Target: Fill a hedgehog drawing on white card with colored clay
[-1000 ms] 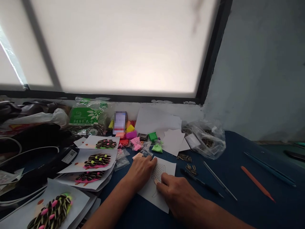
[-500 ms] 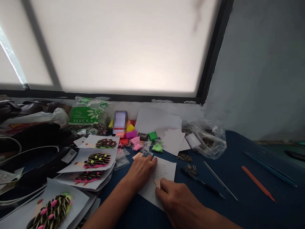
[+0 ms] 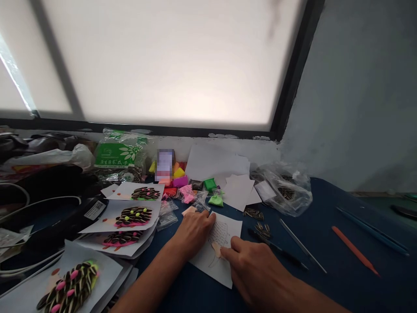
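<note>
A small white sheet of paper (image 3: 224, 274) with a pencil-like line drawing lies on the blue tabletop before me. Near the drawing's lower end sits a flat beige piece of modelling clay (image 3: 216, 249). My left hand (image 3: 194, 232) is closed over the sheet's upper left edge, holding it down. From the right, my right hand (image 3: 252, 265) is curled closed, with a fingertip against the clay's right side; its thumb is raised a little. Just beyond my left hand lies another beige lump of clay (image 3: 189, 210), partly hidden.
Finished seed-and-clay pictures (image 3: 133, 216) are stacked at left. Clay packets (image 3: 187, 193), a bag of seeds (image 3: 122, 152) and blank papers (image 3: 237, 191) stand behind. To the right lie loose seeds (image 3: 262, 229), a pen (image 3: 276, 248), a metal rod (image 3: 302, 245) and an orange tool (image 3: 355, 250).
My right hand has shifted slightly right and its thumb has lifted off, so more of the beige clay and the drawing shows. My left hand stays in place.
</note>
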`<action>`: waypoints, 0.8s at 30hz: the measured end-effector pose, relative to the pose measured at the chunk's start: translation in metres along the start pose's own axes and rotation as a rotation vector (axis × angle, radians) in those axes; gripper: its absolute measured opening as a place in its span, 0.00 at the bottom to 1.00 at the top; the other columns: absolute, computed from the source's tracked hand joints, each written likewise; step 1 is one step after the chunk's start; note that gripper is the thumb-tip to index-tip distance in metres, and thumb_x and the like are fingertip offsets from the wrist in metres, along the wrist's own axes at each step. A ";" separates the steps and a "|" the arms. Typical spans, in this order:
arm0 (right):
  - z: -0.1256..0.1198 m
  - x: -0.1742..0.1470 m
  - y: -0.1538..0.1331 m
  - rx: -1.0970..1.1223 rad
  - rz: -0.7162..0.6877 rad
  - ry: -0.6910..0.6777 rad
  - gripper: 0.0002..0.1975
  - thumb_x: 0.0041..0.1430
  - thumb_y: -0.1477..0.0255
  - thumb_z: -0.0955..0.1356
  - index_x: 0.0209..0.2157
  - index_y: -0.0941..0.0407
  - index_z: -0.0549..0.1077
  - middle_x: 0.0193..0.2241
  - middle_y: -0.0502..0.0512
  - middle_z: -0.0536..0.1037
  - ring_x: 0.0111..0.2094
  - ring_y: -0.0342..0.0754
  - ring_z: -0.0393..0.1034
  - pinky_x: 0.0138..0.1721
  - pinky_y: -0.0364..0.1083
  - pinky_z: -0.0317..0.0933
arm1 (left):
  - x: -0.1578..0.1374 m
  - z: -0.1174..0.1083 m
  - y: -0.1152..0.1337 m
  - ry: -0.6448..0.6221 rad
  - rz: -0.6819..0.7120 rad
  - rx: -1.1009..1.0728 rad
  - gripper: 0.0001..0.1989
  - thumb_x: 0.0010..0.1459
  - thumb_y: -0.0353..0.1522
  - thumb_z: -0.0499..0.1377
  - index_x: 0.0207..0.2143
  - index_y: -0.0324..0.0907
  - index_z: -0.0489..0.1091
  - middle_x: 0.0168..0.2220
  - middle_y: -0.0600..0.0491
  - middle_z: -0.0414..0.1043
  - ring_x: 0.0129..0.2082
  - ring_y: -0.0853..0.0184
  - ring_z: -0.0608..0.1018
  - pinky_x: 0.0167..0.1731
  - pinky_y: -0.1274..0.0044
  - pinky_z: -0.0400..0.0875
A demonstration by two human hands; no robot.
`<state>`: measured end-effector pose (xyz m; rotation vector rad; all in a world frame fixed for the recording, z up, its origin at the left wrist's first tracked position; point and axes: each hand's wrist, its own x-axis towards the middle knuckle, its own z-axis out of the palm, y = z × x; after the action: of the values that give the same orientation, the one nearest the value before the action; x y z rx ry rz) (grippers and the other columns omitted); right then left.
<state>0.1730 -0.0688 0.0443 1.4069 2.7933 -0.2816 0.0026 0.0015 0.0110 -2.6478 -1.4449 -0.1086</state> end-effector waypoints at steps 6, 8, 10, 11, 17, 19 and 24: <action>-0.002 -0.001 -0.005 -0.003 0.031 -0.070 0.12 0.60 0.77 0.63 0.44 0.60 0.74 0.37 0.61 0.75 0.30 0.48 0.70 0.26 0.42 0.55 | 0.000 0.000 0.000 0.000 0.005 0.017 0.13 0.64 0.22 0.47 0.41 0.39 0.70 0.34 0.47 0.75 0.31 0.57 0.77 0.30 0.69 0.69; -0.002 -0.002 -0.005 0.015 0.018 -0.074 0.12 0.60 0.78 0.63 0.44 0.59 0.74 0.37 0.61 0.75 0.30 0.48 0.71 0.26 0.42 0.55 | 0.000 0.001 0.000 0.001 0.002 0.018 0.12 0.64 0.23 0.48 0.41 0.39 0.70 0.34 0.48 0.75 0.31 0.57 0.78 0.30 0.69 0.69; -0.001 -0.002 -0.006 0.033 0.004 -0.090 0.13 0.59 0.77 0.64 0.45 0.59 0.74 0.37 0.61 0.76 0.30 0.49 0.71 0.26 0.42 0.55 | 0.000 0.000 0.000 -0.004 -0.001 0.018 0.13 0.64 0.22 0.48 0.42 0.39 0.70 0.34 0.48 0.75 0.31 0.57 0.78 0.29 0.70 0.68; 0.000 -0.003 -0.006 0.036 -0.004 -0.102 0.13 0.58 0.77 0.65 0.45 0.59 0.73 0.38 0.61 0.76 0.31 0.50 0.72 0.26 0.43 0.55 | 0.000 0.000 0.000 -0.008 -0.002 0.018 0.13 0.65 0.22 0.47 0.42 0.39 0.70 0.34 0.48 0.75 0.31 0.57 0.78 0.30 0.69 0.69; 0.005 -0.001 -0.011 -0.002 -0.019 -0.161 0.14 0.55 0.80 0.64 0.45 0.61 0.72 0.37 0.60 0.77 0.32 0.53 0.74 0.26 0.45 0.54 | 0.001 -0.002 0.001 -0.020 -0.006 0.017 0.14 0.65 0.23 0.47 0.43 0.39 0.71 0.35 0.47 0.75 0.32 0.57 0.78 0.31 0.69 0.69; 0.005 0.001 -0.012 0.001 -0.033 -0.163 0.15 0.55 0.80 0.64 0.45 0.62 0.71 0.37 0.60 0.77 0.32 0.52 0.74 0.26 0.44 0.54 | 0.000 -0.001 0.001 -0.017 -0.004 0.013 0.14 0.65 0.23 0.47 0.43 0.39 0.71 0.35 0.47 0.75 0.32 0.57 0.78 0.31 0.68 0.70; 0.010 0.002 -0.013 0.005 -0.056 -0.140 0.13 0.53 0.81 0.64 0.42 0.62 0.72 0.36 0.60 0.77 0.29 0.50 0.72 0.24 0.43 0.53 | 0.000 0.000 0.000 -0.021 -0.001 0.008 0.14 0.65 0.22 0.46 0.44 0.39 0.70 0.36 0.47 0.75 0.32 0.57 0.78 0.31 0.68 0.70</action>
<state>0.1608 -0.0761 0.0360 1.2589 2.7226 -0.3723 0.0026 0.0017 0.0111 -2.6501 -1.4494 -0.0747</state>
